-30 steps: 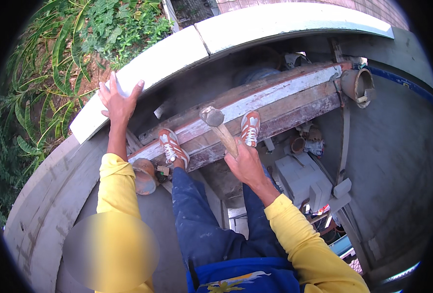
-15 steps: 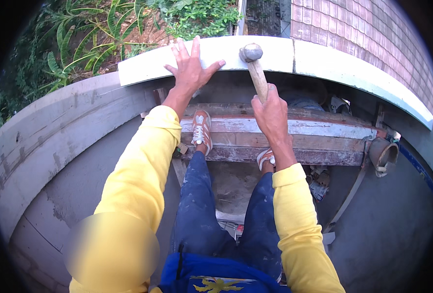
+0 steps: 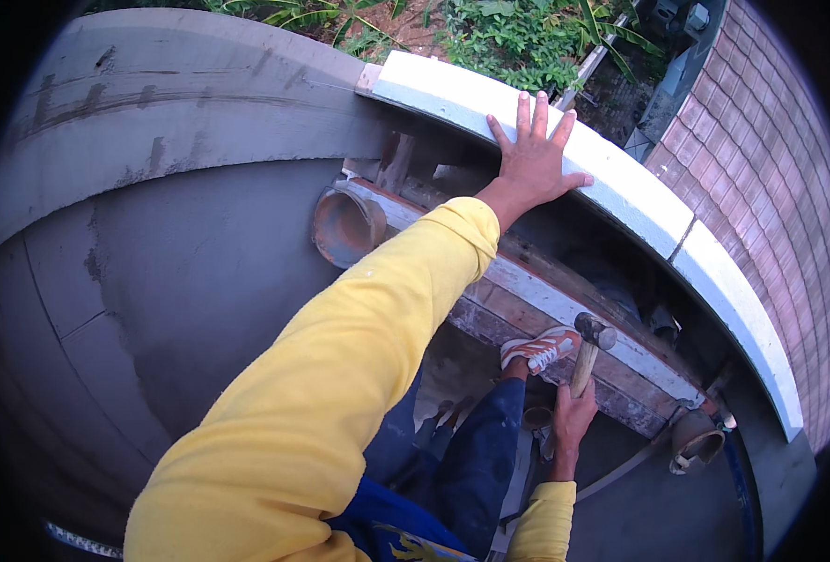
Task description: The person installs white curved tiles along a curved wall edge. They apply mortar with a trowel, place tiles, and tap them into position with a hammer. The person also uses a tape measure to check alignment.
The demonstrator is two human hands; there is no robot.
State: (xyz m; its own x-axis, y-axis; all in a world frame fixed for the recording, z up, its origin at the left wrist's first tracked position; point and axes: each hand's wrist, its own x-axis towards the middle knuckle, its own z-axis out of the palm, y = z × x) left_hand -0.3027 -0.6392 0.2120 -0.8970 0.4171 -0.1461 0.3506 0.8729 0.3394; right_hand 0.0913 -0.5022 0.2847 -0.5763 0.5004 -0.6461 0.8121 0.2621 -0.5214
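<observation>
My left hand (image 3: 535, 161) lies with spread fingers on top of a long white slab (image 3: 433, 86), its thumb toward the inner edge. The slab follows the curve of the wall, and a second white slab (image 3: 738, 292) continues it at the right, with a narrow seam between them. Lower down, near my leg, my right hand (image 3: 574, 412) is closed round the wooden handle of a hammer (image 3: 595, 332). Its dark metal head points up, away from the slabs and over the planks. My yellow left sleeve hides part of the scaffold.
One shoe (image 3: 544, 348) stands on the scaffold planks (image 3: 621, 361). A pail (image 3: 345, 225) hangs at their left end and another (image 3: 696, 442) at the right. Grey curved wall (image 3: 199, 84) bounds the left. Beyond the slabs are plants (image 3: 508, 42) and a tiled roof (image 3: 761, 131).
The view has swung leftward, bringing the left pail into sight. My right hand has lowered the hammer from over the slab to beside my leg. My left hand stays on the slab.
</observation>
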